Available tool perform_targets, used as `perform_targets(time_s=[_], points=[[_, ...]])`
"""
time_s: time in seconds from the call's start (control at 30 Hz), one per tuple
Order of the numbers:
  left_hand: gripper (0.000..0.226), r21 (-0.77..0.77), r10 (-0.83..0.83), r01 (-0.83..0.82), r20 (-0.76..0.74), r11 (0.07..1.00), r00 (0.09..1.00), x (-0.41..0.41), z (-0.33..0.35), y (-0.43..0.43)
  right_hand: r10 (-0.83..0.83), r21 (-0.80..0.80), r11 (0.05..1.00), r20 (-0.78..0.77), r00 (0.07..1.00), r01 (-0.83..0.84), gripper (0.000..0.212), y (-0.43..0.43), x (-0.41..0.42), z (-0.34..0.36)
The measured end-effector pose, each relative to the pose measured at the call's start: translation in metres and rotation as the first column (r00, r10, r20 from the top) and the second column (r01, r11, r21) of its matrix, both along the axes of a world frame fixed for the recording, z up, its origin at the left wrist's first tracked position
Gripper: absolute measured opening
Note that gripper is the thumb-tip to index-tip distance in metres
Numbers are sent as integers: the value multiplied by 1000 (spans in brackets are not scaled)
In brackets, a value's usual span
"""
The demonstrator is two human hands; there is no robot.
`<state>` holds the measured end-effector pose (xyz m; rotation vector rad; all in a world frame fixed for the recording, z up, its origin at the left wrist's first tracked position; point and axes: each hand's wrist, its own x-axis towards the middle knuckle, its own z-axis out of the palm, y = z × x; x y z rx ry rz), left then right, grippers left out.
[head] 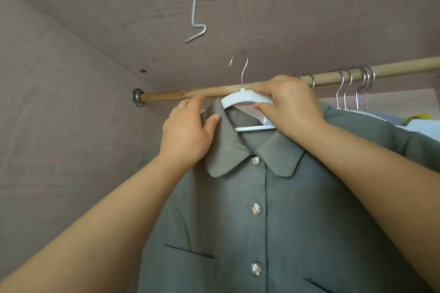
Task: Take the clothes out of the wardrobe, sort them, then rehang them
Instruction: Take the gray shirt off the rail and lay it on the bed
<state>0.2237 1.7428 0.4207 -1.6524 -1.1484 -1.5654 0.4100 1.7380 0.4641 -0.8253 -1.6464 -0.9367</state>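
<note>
A grey-green collared jacket [273, 209] with silver buttons hangs on a white hanger [238, 98] in front of me. The hanger's metal hook [241, 66] stands above and in front of the wooden rail [190, 95], apart from it. My right hand [290, 107] grips the hanger's right shoulder, fingers over the top and thumb under. My left hand [188, 131] holds the jacket's left shoulder beside the collar, thumb on the collar.
Several metal hanger hooks [354, 85] hang on the rail at the right, with pale blue and yellow clothes [419, 123] below them. The rail ends in a metal socket [138, 97] on the left wardrobe wall. A bent wire rod [196, 19] hangs from above.
</note>
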Motion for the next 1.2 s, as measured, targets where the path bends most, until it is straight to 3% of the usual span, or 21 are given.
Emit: perform_targets(time_s=[0.23,0.43,0.67,0.97,1.2], points=[[55,17,46,-47,59,999,997,-56,-86,-52,366,-9,930,41,929,-366,34,-12,-60,-77],[49,-85,173,-160,185,983,967,-98,-208,-117,557,-122,827,42,830,-549,32,-29,-113,-187],[34,-216,362,-324,170,921,917,-98,-294,-202,728,-177,673,-15,685,-718,26,-62,-135,-283],[33,-309,658,-592,192,745,728,-111,-353,-331,927,-297,310,-115,356,-903,27,-139,-210,-354],[37,-414,856,-750,246,516,454,-121,-390,-475,989,-374,-8,-141,48,-928,29,-264,-280,-398]])
